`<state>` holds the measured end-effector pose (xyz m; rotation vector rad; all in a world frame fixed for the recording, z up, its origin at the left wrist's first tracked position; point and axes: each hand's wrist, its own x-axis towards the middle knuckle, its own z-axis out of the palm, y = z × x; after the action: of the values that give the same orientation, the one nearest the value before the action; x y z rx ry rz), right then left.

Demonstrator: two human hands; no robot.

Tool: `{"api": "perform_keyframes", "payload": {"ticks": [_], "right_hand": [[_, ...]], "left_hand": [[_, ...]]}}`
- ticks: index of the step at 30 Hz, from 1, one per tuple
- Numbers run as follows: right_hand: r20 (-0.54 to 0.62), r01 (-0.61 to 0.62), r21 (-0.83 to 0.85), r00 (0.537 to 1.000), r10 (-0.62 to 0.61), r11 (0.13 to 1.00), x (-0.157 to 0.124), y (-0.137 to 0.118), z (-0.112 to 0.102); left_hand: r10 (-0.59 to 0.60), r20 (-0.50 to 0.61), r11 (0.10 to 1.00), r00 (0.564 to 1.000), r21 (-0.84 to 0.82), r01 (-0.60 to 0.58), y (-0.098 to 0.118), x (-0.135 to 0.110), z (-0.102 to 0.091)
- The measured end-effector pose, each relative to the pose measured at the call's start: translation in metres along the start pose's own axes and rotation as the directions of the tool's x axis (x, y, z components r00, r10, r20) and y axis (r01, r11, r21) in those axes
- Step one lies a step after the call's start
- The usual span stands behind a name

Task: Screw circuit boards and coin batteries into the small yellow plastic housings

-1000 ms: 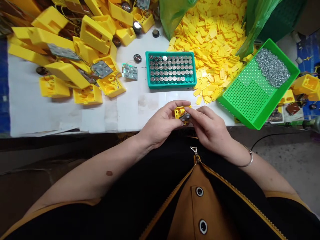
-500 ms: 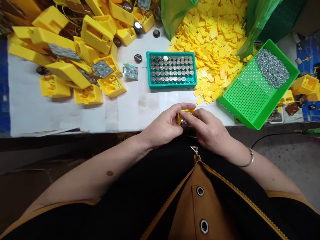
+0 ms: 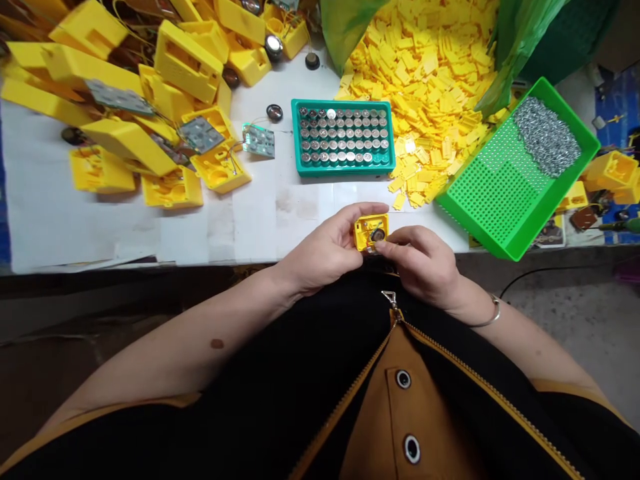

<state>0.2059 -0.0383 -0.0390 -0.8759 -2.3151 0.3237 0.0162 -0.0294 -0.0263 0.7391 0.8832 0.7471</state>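
Close to the table's front edge, my left hand (image 3: 325, 247) is closed around a small yellow plastic housing (image 3: 358, 235), its open side facing up. Inside show thin wires and a small round speaker (image 3: 378, 235) with a dark face. My right hand (image 3: 423, 260) is closed at the housing's lower right, thumb and forefinger pinching at the speaker's near edge. The fingertips partly hide that corner. Just beyond my hands sits a teal tray (image 3: 345, 171) with rows of button cells (image 3: 342, 133).
Yellow housings (image 3: 187, 63) with wires and circuit boards (image 3: 259, 140) pile up at left. Small yellow plastic pieces (image 3: 425, 87) spill from a green bag (image 3: 347, 30). At right, a green perforated basket (image 3: 500, 207) holds small metal parts (image 3: 547, 137) and overhangs the table edge.
My right fingers have drawn back from over the housing to its lower right, uncovering the speaker and wires. The housing has tipped so its inside shows more.
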Motion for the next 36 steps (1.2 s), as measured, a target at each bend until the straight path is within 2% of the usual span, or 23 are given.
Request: {"api": "perform_keyframes", "payload": {"ticks": [3, 9, 17, 22, 26, 31, 33, 36], "right_hand": [[0.016, -0.004, -0.012, 1.0, 0.004, 1.0, 0.003, -0.001, 0.0], [0.044, 0.086, -0.181, 0.996, -0.08, 0.98, 0.005, -0.008, -0.002], [0.045, 0.152, -0.204, 0.988, -0.146, 0.967, 0.0, -0.009, 0.0], [0.037, 0.025, -0.095, 0.999, -0.022, 0.995, -0.003, -0.011, 0.003], [0.01, -0.016, 0.0, 1.0, 0.016, 1.0, -0.001, -0.012, 0.005], [0.003, -0.024, -0.004, 1.0, 0.024, 1.0, 0.005, -0.013, 0.005], [-0.005, 0.006, -0.033, 1.0, -0.007, 0.999, 0.006, -0.013, 0.004], [0.007, 0.122, -0.116, 0.992, -0.122, 0.986, 0.008, -0.01, 0.003]], "left_hand": [[0.016, 0.024, 1.0, 1.0, 0.023, -0.016, 0.001, 0.0, 0.0], [0.064, 0.095, 0.997, 0.993, 0.046, -0.069, 0.002, -0.002, -0.002], [-0.042, 0.149, 0.991, 0.988, -0.116, 0.06, 0.002, -0.004, -0.012], [-0.069, 0.143, 0.964, 0.987, -0.246, 0.103, 0.004, -0.004, -0.014], [-0.132, 0.058, 0.933, 0.99, -0.331, 0.144, 0.006, -0.001, -0.01], [-0.166, -0.084, 0.96, 0.983, -0.241, 0.141, 0.011, 0.002, -0.002], [-0.171, -0.132, 0.969, 0.976, -0.202, 0.142, 0.013, 0.003, 0.0], [-0.188, -0.171, 0.972, 0.967, -0.177, 0.157, 0.015, 0.004, 0.003]]}}
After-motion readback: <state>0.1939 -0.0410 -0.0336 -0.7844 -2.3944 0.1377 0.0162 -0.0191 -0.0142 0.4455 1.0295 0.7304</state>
